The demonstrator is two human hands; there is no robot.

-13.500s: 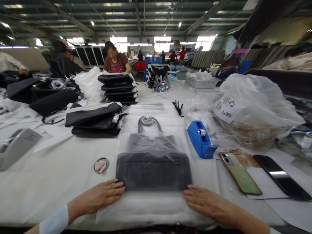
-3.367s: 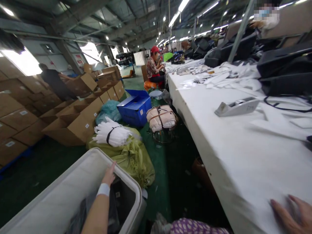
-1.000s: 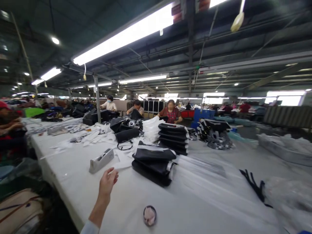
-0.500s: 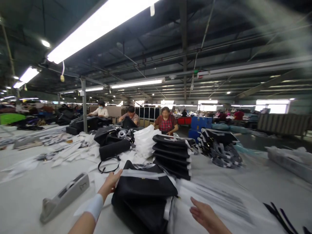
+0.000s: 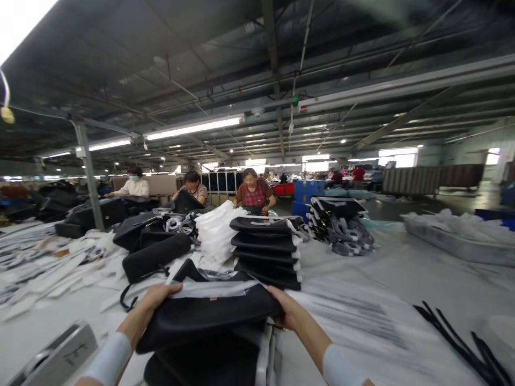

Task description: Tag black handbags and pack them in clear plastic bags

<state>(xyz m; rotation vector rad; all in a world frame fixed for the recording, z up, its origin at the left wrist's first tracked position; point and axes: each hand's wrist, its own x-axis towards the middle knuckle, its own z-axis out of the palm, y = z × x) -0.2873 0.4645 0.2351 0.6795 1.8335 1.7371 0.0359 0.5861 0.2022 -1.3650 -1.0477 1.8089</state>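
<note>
A black handbag [image 5: 209,316] with a white paper strip along its top lies on a second black bag [image 5: 201,364] on the white table [image 5: 394,279]. My left hand [image 5: 155,299] grips the top bag's left end and my right hand [image 5: 286,310] grips its right end, fingers curled round the edges. The bag is tilted, its left end lower.
A stack of several black bags [image 5: 265,249] stands just behind, with white bags [image 5: 215,230] and loose black bags [image 5: 155,252] to its left. A grey tape dispenser [image 5: 56,356] sits at the lower left. Black straps [image 5: 462,338] lie at the right. Three people work across the table.
Both hands have closed on the ends of the top black bag; half a second ago the left only touched it and the right was open above the table.
</note>
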